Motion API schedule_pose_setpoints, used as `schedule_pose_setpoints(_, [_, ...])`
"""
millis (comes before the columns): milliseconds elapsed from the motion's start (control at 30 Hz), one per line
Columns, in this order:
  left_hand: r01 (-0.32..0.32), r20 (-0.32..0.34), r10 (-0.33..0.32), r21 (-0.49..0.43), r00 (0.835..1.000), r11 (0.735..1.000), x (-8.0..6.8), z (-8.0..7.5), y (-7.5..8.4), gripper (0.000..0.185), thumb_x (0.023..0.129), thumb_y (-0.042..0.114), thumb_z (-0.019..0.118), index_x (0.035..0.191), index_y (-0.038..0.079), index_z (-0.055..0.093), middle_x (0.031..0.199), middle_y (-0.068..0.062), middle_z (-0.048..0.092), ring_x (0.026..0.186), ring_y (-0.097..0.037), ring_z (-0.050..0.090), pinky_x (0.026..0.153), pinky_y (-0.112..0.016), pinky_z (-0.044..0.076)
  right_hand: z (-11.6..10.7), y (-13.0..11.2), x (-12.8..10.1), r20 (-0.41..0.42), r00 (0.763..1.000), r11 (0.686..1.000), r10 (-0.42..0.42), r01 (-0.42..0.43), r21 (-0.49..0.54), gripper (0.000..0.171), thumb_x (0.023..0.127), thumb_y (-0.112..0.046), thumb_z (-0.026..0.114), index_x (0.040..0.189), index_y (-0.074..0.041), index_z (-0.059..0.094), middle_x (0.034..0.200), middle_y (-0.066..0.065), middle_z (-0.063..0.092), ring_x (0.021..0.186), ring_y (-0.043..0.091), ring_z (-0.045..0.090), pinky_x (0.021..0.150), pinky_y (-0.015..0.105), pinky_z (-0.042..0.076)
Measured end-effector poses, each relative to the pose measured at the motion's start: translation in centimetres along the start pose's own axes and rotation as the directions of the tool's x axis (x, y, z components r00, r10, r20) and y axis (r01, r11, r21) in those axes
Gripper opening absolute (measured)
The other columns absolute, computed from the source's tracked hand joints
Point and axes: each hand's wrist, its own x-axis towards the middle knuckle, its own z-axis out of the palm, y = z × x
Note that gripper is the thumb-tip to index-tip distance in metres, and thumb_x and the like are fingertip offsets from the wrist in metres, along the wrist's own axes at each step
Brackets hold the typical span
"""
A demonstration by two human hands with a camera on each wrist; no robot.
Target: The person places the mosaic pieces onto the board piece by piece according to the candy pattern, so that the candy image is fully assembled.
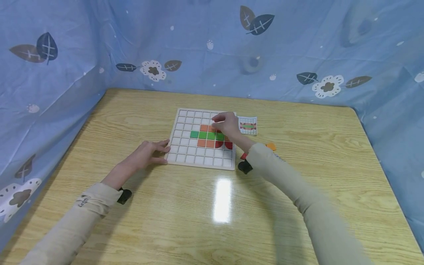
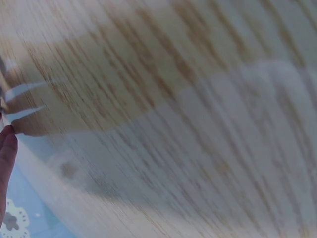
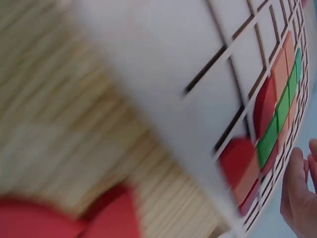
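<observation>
A white grid board (image 1: pixel 185 150) in a pale wooden frame lies on the table. Green tiles (image 1: pixel 202 135) make a row across it, with orange tiles (image 1: pixel 206 143) on both sides and curved red tiles (image 1: pixel 228 145) at the right end. My left hand (image 1: pixel 147 152) rests its fingertips and thumb against the board's left edge, fingers loosely extended. Over the upper right of the board is my right hand (image 1: pixel 228 125), its thumb and index finger apart near the upper orange tiles. No tile shows between its fingers (image 3: pixel 296 173) in the right wrist view. The hand covers some squares.
A small printed pattern card (image 1: pixel 248 126) lies against the board's right side. Beside my right sleeve are a loose orange piece (image 1: pixel 271 146) and a red piece (image 1: pixel 244 156), partly hidden by the arm. Blue patterned cloth (image 1: pixel 212 55) hangs behind the wooden table (image 1: pixel 318 154).
</observation>
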Motion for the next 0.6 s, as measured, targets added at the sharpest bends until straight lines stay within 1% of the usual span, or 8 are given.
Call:
schedule_pose_setpoints(100, [0.002,-0.002,-0.002,0.002,1.000,1.000,0.0,0.0,0.0,0.054,0.079,0.009,0.076,0.126,-0.008,0.055,0.145,-0.024,0.036,0.132,-0.043,0.033,0.103,-0.053,0.037,-1.9,0.7,-1.0,0.007,1.000,0.999,0.010,-0.010,0.039,0.024,0.091,-0.002,0.064,0.114,0.004,0.067,0.115,0.020,0.064,0.102,0.033,0.064,0.087,0.041,0.053])
schedule_pose_setpoints(233, [0.007,0.003,-0.007,-0.003,1.000,1.000,0.1,0.0,0.1,0.054,0.080,0.010,0.075,0.126,-0.008,0.055,0.145,-0.024,0.036,0.132,-0.044,0.033,0.103,-0.054,0.036,-4.6,1.9,-2.8,0.003,0.998,0.993,0.067,-0.067,0.094,0.028,0.093,-0.004,0.061,0.120,0.004,0.064,0.122,0.019,0.060,0.107,0.033,0.061,0.090,0.042,0.052])
schedule_pose_setpoints(333, [0.008,0.000,-0.008,-0.005,1.000,1.000,0.1,0.0,0.2,0.053,0.080,0.010,0.075,0.125,-0.009,0.055,0.144,-0.024,0.036,0.132,-0.044,0.033,0.104,-0.054,0.036,-6.5,3.1,-4.3,0.003,0.997,0.986,0.080,-0.080,0.146,0.031,0.094,-0.004,0.059,0.123,0.006,0.060,0.125,0.021,0.057,0.110,0.035,0.060,0.090,0.041,0.052])
schedule_pose_setpoints(433, [0.010,-0.002,-0.010,-0.006,1.000,1.000,0.0,-0.1,0.2,0.052,0.080,0.010,0.075,0.125,-0.008,0.056,0.144,-0.024,0.036,0.131,-0.044,0.034,0.104,-0.053,0.035,-8.3,4.4,-5.7,-0.003,0.997,0.980,0.078,-0.076,0.183,0.032,0.095,-0.004,0.057,0.125,0.007,0.058,0.127,0.023,0.055,0.108,0.035,0.061,0.089,0.037,0.053])
schedule_pose_setpoints(500, [0.010,-0.002,-0.010,-0.008,1.000,1.000,0.0,0.0,0.2,0.052,0.080,0.011,0.075,0.125,-0.008,0.056,0.145,-0.023,0.036,0.131,-0.044,0.033,0.104,-0.053,0.035,-9.3,5.2,-6.6,-0.008,0.997,0.980,0.075,-0.072,0.187,0.033,0.096,-0.004,0.057,0.126,0.008,0.057,0.127,0.025,0.055,0.103,0.030,0.063,0.086,0.032,0.054])
schedule_pose_setpoints(600, [0.003,-0.004,-0.003,-0.007,1.000,1.000,0.0,0.0,0.1,0.052,0.080,0.012,0.075,0.125,-0.008,0.056,0.144,-0.024,0.037,0.131,-0.044,0.034,0.104,-0.054,0.035,-10.8,6.3,-7.9,0.002,0.998,0.982,0.062,-0.061,0.180,0.035,0.096,-0.006,0.057,0.127,0.010,0.055,0.129,0.026,0.053,0.095,0.019,0.066,0.084,0.026,0.054])
